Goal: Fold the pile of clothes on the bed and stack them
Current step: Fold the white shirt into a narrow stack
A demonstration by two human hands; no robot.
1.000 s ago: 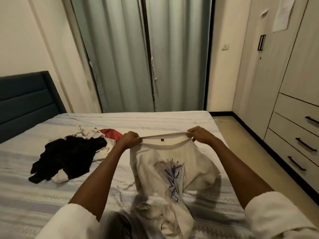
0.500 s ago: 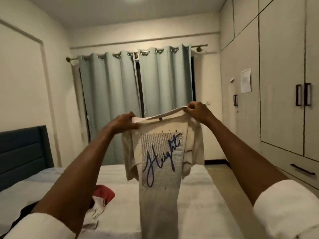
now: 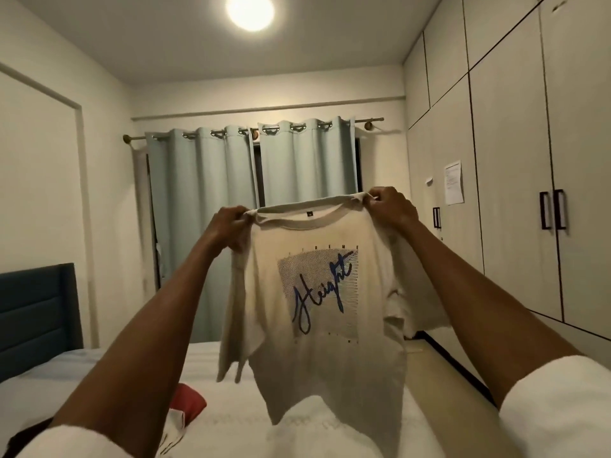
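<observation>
A cream T-shirt (image 3: 317,352) with a blue "Height" print hangs in the air in front of me, its printed side toward me. My left hand (image 3: 229,231) pinches its left shoulder by the collar. My right hand (image 3: 390,208) pinches the right shoulder, slightly higher. The shirt's hem drops toward the bed (image 3: 231,375) below. A red garment (image 3: 188,399) and a bit of white cloth (image 3: 173,431) from the pile show at the lower left, mostly hidden behind my left arm.
A dark blue headboard (image 3: 36,312) stands at the left. Pale green curtains (image 3: 251,206) cover the far wall. Wardrobe doors (image 3: 515,206) line the right side, with a strip of floor (image 3: 439,368) between them and the bed.
Both hands lifted the T-shirt from the bed up into the air, and it now hangs spread out wider. My view tilted up from the bed toward the curtains and ceiling.
</observation>
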